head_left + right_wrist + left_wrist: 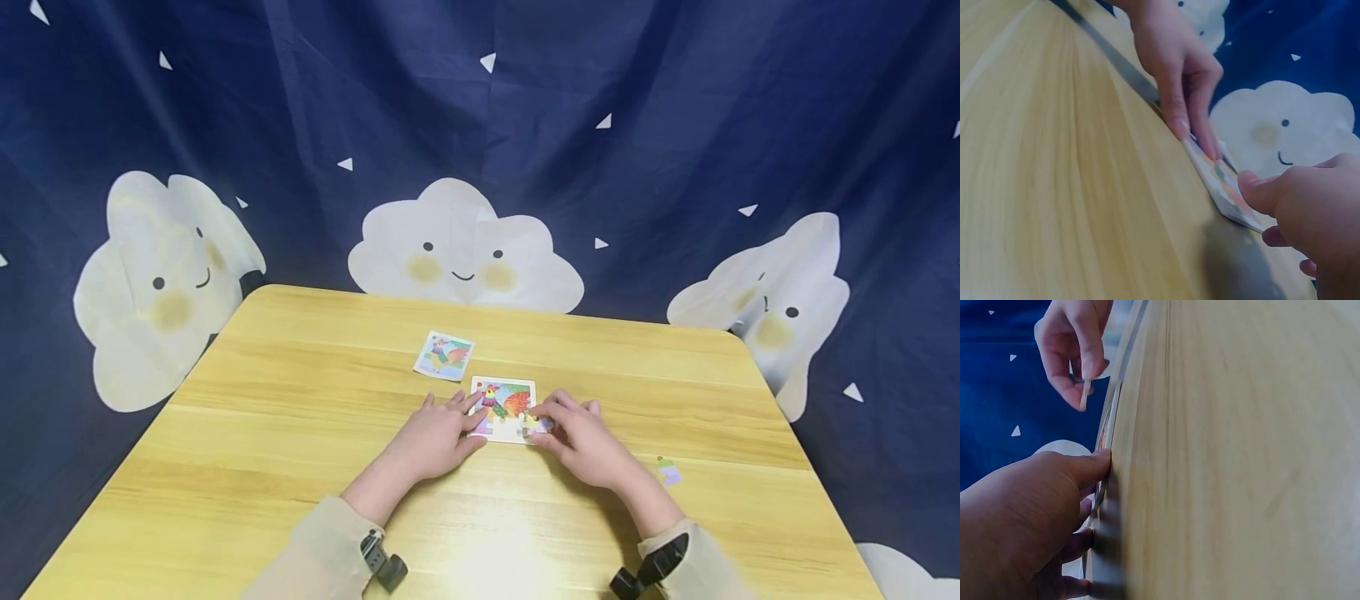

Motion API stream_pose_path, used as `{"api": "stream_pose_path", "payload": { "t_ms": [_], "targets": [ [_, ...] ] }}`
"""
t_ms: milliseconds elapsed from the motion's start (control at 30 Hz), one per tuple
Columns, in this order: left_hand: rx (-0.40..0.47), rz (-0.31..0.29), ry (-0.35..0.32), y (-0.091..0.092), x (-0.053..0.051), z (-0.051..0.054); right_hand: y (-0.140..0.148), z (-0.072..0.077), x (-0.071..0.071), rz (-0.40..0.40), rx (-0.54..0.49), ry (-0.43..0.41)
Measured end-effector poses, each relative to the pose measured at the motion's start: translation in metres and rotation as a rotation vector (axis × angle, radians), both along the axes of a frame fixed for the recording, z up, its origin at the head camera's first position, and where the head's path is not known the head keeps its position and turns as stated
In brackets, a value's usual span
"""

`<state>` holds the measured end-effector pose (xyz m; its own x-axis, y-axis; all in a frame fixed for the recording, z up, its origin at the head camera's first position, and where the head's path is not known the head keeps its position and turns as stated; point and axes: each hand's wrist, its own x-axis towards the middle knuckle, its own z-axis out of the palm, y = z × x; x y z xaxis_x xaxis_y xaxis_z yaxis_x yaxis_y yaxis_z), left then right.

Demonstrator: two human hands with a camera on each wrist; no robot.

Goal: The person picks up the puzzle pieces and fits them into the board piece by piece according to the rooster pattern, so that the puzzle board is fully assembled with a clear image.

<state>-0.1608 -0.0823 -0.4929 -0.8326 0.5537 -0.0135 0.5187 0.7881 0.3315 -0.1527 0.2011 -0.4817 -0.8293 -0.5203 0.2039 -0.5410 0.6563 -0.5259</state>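
Observation:
A small white-framed puzzle board [506, 430] with a colourful bird picture lies on the table; a white gap shows along its lower part. My left hand [431, 437] rests at the board's left side, its fingers extended over the picture and its thumb at the near edge. Over the lower right part, my right hand [588, 446] pinches a puzzle piece [535, 422] between thumb and fingers. The left wrist view shows this piece [1085, 394] edge-on, above the board. In the right wrist view, the board [1225, 199] lies between both hands.
A picture card [444, 357] with a similar bird lies behind the board, to the left. Loose green and purple puzzle pieces [669, 472] lie right of my right forearm. Beyond the wooden table [315, 392] hangs a dark blue curtain [300, 100] with clouds.

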Motion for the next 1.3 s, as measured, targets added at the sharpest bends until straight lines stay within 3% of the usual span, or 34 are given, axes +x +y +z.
{"api": "stream_pose_path", "payload": {
  "t_ms": [600, 1067, 1300],
  "targets": [
    [-0.020, 0.003, 0.003, 0.002, -0.001, 0.003, -0.041, -0.016, -0.010, 0.025, 0.044, 0.070],
    [-0.016, 0.008, -0.005, 0.001, -0.001, 0.000, -0.046, -0.020, -0.011, 0.011, 0.059, 0.091],
    [0.012, 0.011, -0.007, 0.001, 0.000, 0.002, -0.039, -0.019, -0.010, 0.011, 0.008, 0.085]
  ]
}}
